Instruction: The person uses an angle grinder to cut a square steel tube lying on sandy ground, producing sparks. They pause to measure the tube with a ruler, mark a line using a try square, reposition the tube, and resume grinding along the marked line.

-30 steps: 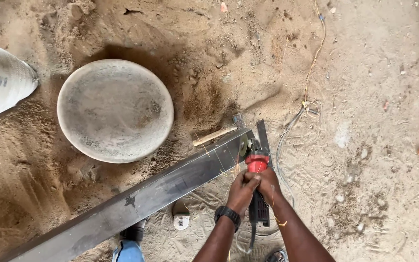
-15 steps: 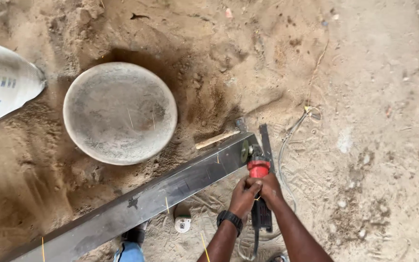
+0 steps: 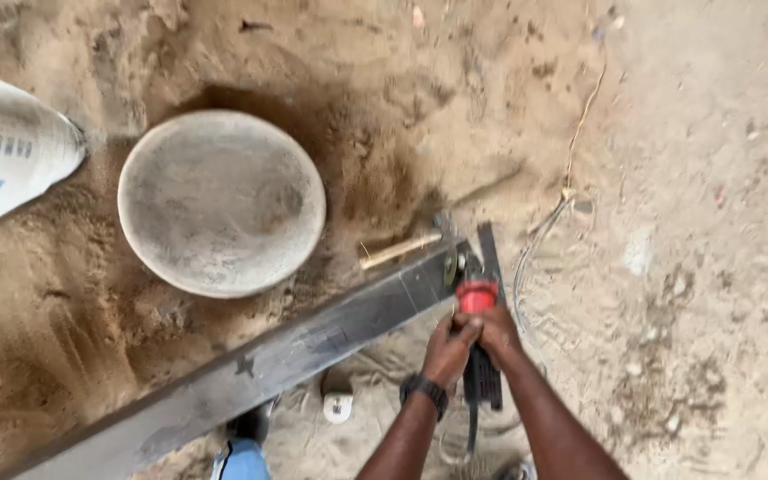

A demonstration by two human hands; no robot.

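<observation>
Head view, looking straight down at sandy ground (image 3: 686, 178). Both hands are low in the frame, right of centre, closed together around the body of an angle grinder (image 3: 477, 333). Left hand (image 3: 449, 348), with a dark wristband (image 3: 425, 391) on the wrist, wraps the grinder from the left. Right hand (image 3: 497, 329) clamps it from the right, touching the left hand. The grinder has a red head and a dark body running down toward the bottom edge, between the forearms. Its disc end sits against the upper right end of a long dark steel bar (image 3: 251, 378).

The bar runs diagonally from the lower left corner up to mid-frame, where a shorter dark piece (image 3: 491, 253) stands across its end. A small star mark shows on the bar's face near its middle.

A hammer with a pale wooden handle (image 3: 399, 251) lies on the sand just above the bar's end. A round grey pan (image 3: 221, 202) sits in the sand in the upper left, well apart from the hands. A white sack (image 3: 11, 147) pokes in at the left edge. A thin cord (image 3: 540, 240) trails over the ground to the right of the bar end. A small white object (image 3: 338, 404) lies just below the bar; beside it is a shoe and blue trouser leg (image 3: 242, 449) at the bottom edge.
</observation>
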